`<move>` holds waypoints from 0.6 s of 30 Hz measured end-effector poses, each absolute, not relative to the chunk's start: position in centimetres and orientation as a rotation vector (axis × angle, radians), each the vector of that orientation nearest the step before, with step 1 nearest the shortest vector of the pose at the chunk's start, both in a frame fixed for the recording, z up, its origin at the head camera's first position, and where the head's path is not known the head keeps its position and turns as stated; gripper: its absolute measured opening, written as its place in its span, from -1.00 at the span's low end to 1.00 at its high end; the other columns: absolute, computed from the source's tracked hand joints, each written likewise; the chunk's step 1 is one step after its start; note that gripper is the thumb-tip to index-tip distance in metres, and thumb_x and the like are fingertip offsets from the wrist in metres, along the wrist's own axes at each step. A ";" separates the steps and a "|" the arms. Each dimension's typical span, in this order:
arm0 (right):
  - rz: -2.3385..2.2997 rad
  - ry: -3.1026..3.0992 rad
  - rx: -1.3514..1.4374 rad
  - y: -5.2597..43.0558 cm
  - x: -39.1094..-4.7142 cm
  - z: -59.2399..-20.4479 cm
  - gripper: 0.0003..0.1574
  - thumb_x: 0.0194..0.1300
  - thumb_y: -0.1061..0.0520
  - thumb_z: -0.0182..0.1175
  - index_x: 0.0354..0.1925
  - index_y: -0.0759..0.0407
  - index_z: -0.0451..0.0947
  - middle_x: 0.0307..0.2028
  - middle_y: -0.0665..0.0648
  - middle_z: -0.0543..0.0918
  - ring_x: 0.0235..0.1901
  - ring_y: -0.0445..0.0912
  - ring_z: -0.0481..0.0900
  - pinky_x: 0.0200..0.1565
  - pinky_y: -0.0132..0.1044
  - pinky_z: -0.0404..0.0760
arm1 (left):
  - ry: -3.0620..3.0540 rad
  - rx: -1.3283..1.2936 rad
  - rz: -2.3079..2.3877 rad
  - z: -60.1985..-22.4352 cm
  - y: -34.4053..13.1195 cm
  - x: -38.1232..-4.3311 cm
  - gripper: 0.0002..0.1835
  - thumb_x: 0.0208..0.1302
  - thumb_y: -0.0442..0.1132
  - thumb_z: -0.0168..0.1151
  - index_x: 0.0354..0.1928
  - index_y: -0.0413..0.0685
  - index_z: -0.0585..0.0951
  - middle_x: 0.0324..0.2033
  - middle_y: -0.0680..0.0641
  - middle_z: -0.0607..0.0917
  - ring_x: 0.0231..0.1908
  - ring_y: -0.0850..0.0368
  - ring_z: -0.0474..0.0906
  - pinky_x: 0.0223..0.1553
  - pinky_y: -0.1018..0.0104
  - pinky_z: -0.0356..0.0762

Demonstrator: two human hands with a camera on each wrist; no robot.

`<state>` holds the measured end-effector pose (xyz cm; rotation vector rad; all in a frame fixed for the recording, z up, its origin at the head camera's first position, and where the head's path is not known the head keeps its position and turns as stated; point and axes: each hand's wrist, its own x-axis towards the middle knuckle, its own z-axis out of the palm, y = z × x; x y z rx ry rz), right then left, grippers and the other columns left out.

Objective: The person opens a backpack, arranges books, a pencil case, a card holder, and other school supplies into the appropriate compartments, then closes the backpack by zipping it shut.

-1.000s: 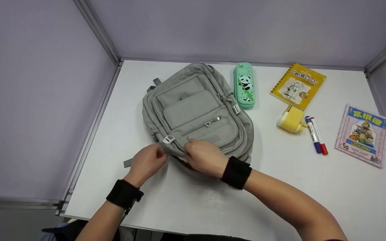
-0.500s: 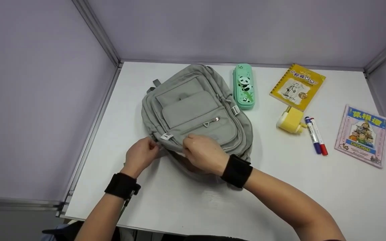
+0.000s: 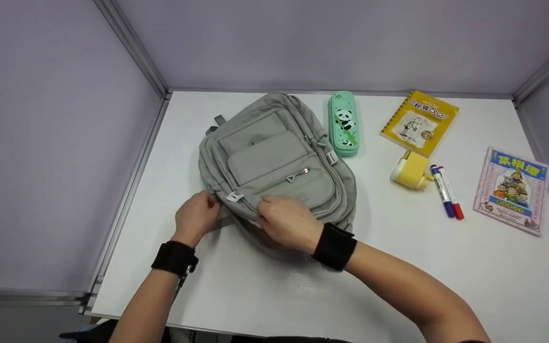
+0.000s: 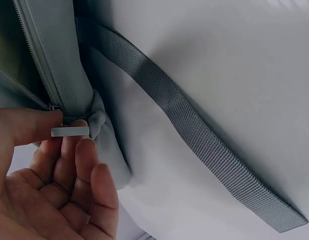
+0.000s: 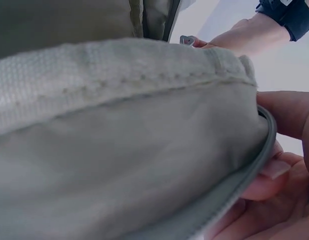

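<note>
A grey backpack [image 3: 274, 157] lies front side up on the white table, its main opening parted along the near edge. At its left side, my left hand [image 3: 196, 216] pinches a zipper pull [image 4: 69, 131] between thumb and fingers, with the parted zipper teeth [image 4: 34, 55] running up from it in the left wrist view. My right hand [image 3: 286, 221] grips the upper edge of the opening. In the right wrist view its thumb and fingers [image 5: 274, 175] hold the zippered rim, and the pale lining [image 5: 119, 145] shows inside.
Beside the backpack lies a green panda pencil case [image 3: 344, 124]. Farther right are a yellow book [image 3: 420, 123], a yellow-and-white object [image 3: 411, 170], two markers [image 3: 446, 192] and a pink-bordered book [image 3: 513, 190]. A grey strap [image 4: 189, 125] trails over the table [image 3: 374, 295]. Panels enclose the back and sides.
My left hand has moved left and farther away along the backpack's side, and the near opening has widened. My right hand stays on the edge, nearly in place.
</note>
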<state>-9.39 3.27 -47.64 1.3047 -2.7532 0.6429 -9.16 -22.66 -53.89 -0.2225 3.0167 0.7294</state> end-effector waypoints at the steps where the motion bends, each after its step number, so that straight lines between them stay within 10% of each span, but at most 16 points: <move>1: 0.635 -2.746 1.310 3.3 -9.4 -47.7 -0.88 0.39 0.11 0.27 -0.31 0.09 0.59 -0.36 0.01 0.60 -0.40 -0.05 0.60 -0.35 -0.15 0.59 | 3.009 -0.211 0.720 -53.8 -22.6 -9.1 -0.85 0.30 -0.19 0.20 -0.41 -0.07 0.61 -0.44 -0.03 0.68 -0.43 0.01 0.59 -0.40 0.08 0.52; 5: 0.623 -2.729 1.311 3.3 -9.3 -47.9 -0.89 0.37 0.10 0.29 -0.32 0.09 0.61 -0.36 0.01 0.61 -0.39 -0.05 0.60 -0.34 -0.15 0.60 | 2.976 -0.153 0.655 -53.0 -22.4 -8.2 -0.75 0.27 -0.18 0.30 -0.15 -0.23 0.64 -0.20 -0.21 0.67 -0.21 -0.15 0.61 -0.25 0.00 0.58; 10: 0.621 -2.740 1.305 3.5 -9.1 -48.2 -0.87 0.35 0.06 0.32 -0.31 0.08 0.65 -0.34 0.00 0.63 -0.38 -0.04 0.62 -0.35 -0.14 0.60 | 3.092 0.031 0.568 -51.1 -20.9 -6.6 -0.18 0.05 -0.19 0.54 0.31 -0.42 0.40 0.19 -0.43 0.42 0.16 -0.36 0.39 0.06 -0.14 0.48; 18: 0.630 -2.701 1.316 3.5 -9.0 -48.4 -0.83 0.38 0.05 0.33 -0.18 0.13 0.70 -0.26 0.05 0.73 -0.27 -0.02 0.69 -0.23 -0.13 0.66 | 2.937 0.809 0.681 -49.7 -16.8 -6.4 0.01 0.16 -0.15 0.53 0.57 -0.18 0.18 0.49 -0.21 0.30 0.53 -0.18 0.06 0.49 -0.03 0.02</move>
